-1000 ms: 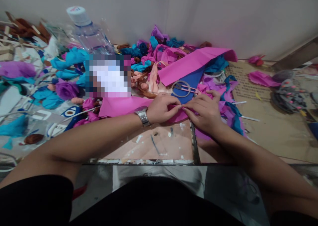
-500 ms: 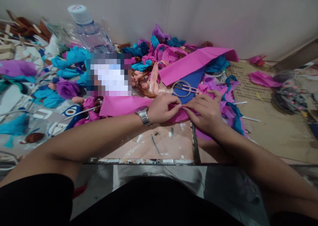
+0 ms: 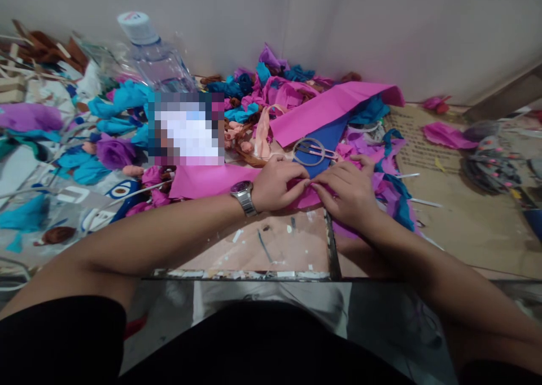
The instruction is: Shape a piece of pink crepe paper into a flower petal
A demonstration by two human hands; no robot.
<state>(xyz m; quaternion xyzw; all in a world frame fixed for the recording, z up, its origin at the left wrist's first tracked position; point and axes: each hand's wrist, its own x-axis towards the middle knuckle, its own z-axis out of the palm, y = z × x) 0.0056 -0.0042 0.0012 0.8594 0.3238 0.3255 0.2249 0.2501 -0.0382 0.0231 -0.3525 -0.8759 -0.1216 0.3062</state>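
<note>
Pink Sheet Pinched Between Both Hands at the Table Front

The pink sheet (image 3: 207, 180) lies near the front of the table (image 3: 237, 249), extending left from beneath the hands. The left hand (image 3: 279, 184) grips its margin between thumb and forefinger. The right hand (image 3: 349, 190) has its fingertips set directly beside that pinch, apparently grasping the same margin; the exact contact is too small to confirm.

Change over the last second: practically none. Both hands keep their position and the sheet has not shifted, apart from slight camera movement. This suggests fine finger work at one spot rather than repositioning.

Immediately behind the fingertips lies a blue sheet (image 3: 328, 131) with a flat ring (image 3: 309, 151) on it. A second pink strip (image 3: 334, 105) crosses the blue sheet's far end.

Clearances: the bare tabletop between the hands and the front edge (image 3: 254, 275) gives the most open room. A dark seam (image 3: 333, 244) runs from that edge toward the right hand. Crumpled purple and teal paper (image 3: 389, 196) restricts the right side; the cardboard (image 3: 444, 210) beyond is more open. At rear left, a bottle (image 3: 158, 63) stands among paper scraps.
</note>
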